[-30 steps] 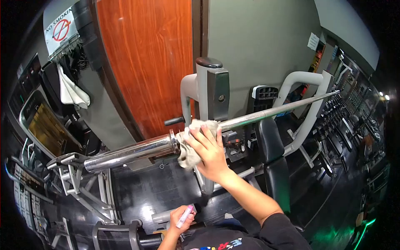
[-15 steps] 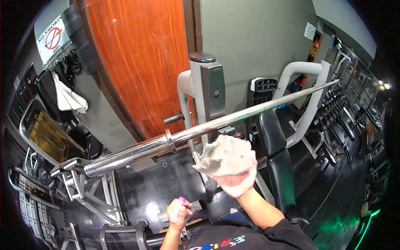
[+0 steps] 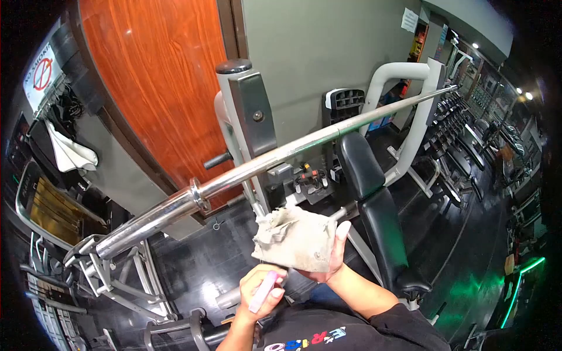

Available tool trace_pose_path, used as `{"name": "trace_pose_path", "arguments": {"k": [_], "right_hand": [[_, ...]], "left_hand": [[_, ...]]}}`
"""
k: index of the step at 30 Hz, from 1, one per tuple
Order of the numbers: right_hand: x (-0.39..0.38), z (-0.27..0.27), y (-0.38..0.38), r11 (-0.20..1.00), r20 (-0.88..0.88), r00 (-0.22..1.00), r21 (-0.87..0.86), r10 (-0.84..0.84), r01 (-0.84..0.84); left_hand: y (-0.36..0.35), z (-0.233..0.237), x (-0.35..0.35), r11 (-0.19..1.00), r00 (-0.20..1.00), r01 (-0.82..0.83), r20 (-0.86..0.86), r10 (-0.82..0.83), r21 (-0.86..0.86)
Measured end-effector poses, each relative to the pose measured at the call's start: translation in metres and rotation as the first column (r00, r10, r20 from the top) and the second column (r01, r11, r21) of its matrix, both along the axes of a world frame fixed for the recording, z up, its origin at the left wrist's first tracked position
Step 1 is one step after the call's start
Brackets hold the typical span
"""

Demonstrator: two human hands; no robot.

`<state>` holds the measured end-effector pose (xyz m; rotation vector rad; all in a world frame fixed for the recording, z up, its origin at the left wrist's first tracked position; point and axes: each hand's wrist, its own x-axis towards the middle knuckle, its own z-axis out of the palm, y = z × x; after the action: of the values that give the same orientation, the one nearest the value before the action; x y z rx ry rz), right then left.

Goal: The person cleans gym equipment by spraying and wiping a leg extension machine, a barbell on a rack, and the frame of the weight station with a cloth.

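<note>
A crumpled, greyish-white cleaning cloth (image 3: pixel 295 240) lies over the palm of my right hand (image 3: pixel 338 260), with the thumb up along its edge. Close beside it on the lower left, my left hand (image 3: pixel 256 291) is closed around a spray bottle with a pink and white top (image 3: pixel 266 291); most of its body is hidden by the fingers. Beyond both hands, a long metal barbell (image 3: pixel 281 153) runs diagonally across the rack, with its thick sleeve at the left. Neither hand touches the bar.
A black padded bench (image 3: pixel 383 234) stands to the right, under the bar. The grey rack post (image 3: pixel 253 117) rises in front of the wooden door (image 3: pixel 158 76). Racks of dumbbells (image 3: pixel 448 126) line the far right. A white towel (image 3: pixel 70 152) hangs at the left.
My left hand has risen with the spray bottle, close to the cloth. The right hand has shifted slightly left and down, its cloth now lying flatter. The view has turned somewhat right.
</note>
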<state>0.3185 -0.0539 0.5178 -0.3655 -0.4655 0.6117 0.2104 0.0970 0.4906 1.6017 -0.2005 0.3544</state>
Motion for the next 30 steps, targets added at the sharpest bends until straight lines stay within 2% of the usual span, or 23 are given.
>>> {"name": "trace_pose_path", "arguments": {"k": [1,2,3,5,6,7,8,9,11,12,15,16,17,19,20,21,22,23,25,26,27,29,30], "right_hand": [[-0.004,-0.006,-0.005,1.0,-0.007,1.0,-0.001,0.001,-0.001],[-0.009,-0.013,-0.012,0.998,-0.048,0.999,-0.057,0.025,-0.028],[-0.012,-0.021,-0.016,0.992,-0.085,0.995,-0.112,0.052,-0.062],[-0.02,-0.04,-0.021,0.976,-0.223,0.974,-0.199,0.046,-0.092],[-0.021,-0.053,-0.024,0.963,-0.265,0.963,-0.242,0.054,-0.12],[-0.02,-0.061,-0.026,0.948,-0.305,0.951,-0.282,0.057,-0.147],[-0.019,-0.064,-0.028,0.964,-0.33,0.939,-0.205,0.095,-0.169],[-0.018,-0.063,-0.029,0.963,-0.326,0.94,-0.206,0.099,-0.173],[-0.018,-0.06,-0.033,0.911,-0.293,0.956,-0.401,-0.025,-0.099],[-0.015,-0.06,-0.038,0.936,-0.389,0.921,-0.31,0.032,-0.164],[-0.003,-0.045,-0.056,0.954,-0.491,0.87,-0.239,0.04,-0.179],[0.002,-0.044,-0.063,0.966,-0.492,0.865,-0.162,0.097,-0.2],[0.007,-0.044,-0.068,0.963,-0.491,0.864,-0.159,0.113,-0.217],[0.02,-0.043,-0.078,0.983,-0.504,0.854,-0.05,0.13,-0.179],[0.026,-0.043,-0.084,0.984,-0.509,0.86,-0.129,0.041,-0.123],[0.035,-0.039,-0.091,0.986,-0.466,0.884,-0.124,0.038,-0.108],[0.044,-0.044,-0.099,0.989,-0.378,0.926,-0.126,0.019,-0.071],[0.054,-0.05,-0.107,0.992,-0.288,0.958,-0.124,-0.002,-0.035],[0.07,-0.037,-0.12,0.993,-0.273,0.961,-0.113,-0.051,0.021],[0.079,-0.038,-0.129,0.993,-0.258,0.964,-0.113,-0.057,0.029],[0.089,-0.039,-0.138,0.993,-0.244,0.968,-0.108,-0.063,0.038],[0.105,-0.042,-0.154,0.993,-0.361,0.929,-0.109,-0.083,0.046],[0.111,-0.041,-0.162,0.992,-0.359,0.928,-0.112,-0.1,0.063]], "left_hand": [[-0.004,0.004,0.005,0.999,0.999,0.041,0.0,-0.041,0.009],[-0.004,0.003,0.013,0.983,0.989,0.074,0.11,-0.093,0.171],[-0.009,0.004,0.014,0.983,0.99,0.065,0.112,-0.085,0.173],[-0.024,0.006,0.017,0.952,0.981,0.167,0.056,-0.187,0.255],[-0.029,0.003,0.015,0.949,0.982,0.186,-0.009,-0.19,0.254],[-0.034,-0.001,0.013,0.95,0.983,0.176,-0.001,-0.182,0.257],[-0.039,-0.004,0.012,0.965,0.989,0.145,-0.019,-0.144,0.219],[-0.045,-0.008,0.01,0.977,0.993,0.114,-0.041,-0.108,0.179],[-0.053,-0.014,0.008,0.98,0.994,0.108,-0.048,-0.101,0.165],[-0.058,-0.011,0.007,0.976,0.992,0.122,-0.064,-0.112,0.182],[-0.073,-0.006,0.007,0.965,0.987,0.134,-0.115,-0.111,0.225],[-0.078,-0.008,0.008,0.968,0.988,0.132,-0.103,-0.112,0.213],[-0.082,-0.009,0.009,0.971,0.989,0.13,-0.095,-0.112,0.2],[-0.086,-0.009,0.013,0.976,0.998,0.062,-0.034,-0.056,0.209],[-0.085,-0.011,0.012,0.994,0.986,0.065,-0.159,-0.051,0.087],[-0.084,-0.008,0.013,0.998,0.958,0.05,-0.28,-0.059,-0.038],[-0.082,-0.005,0.017,0.984,0.934,-0.028,-0.357,-0.036,-0.173],[-0.08,0.001,0.015,0.926,0.885,-0.184,-0.466,0.01,-0.33],[-0.056,0.025,0.024,0.947,0.921,-0.16,-0.387,0.042,-0.279],[-0.049,0.043,0.03,0.94,0.919,-0.199,-0.386,0.08,-0.278],[-0.045,0.06,0.034,0.943,0.899,-0.265,-0.405,0.166,-0.203],[-0.043,0.096,0.04,0.93,0.886,-0.346,-0.284,0.367,0.124],[-0.039,0.11,0.04,0.896,0.883,-0.341,-0.229,0.409,0.284]]}}
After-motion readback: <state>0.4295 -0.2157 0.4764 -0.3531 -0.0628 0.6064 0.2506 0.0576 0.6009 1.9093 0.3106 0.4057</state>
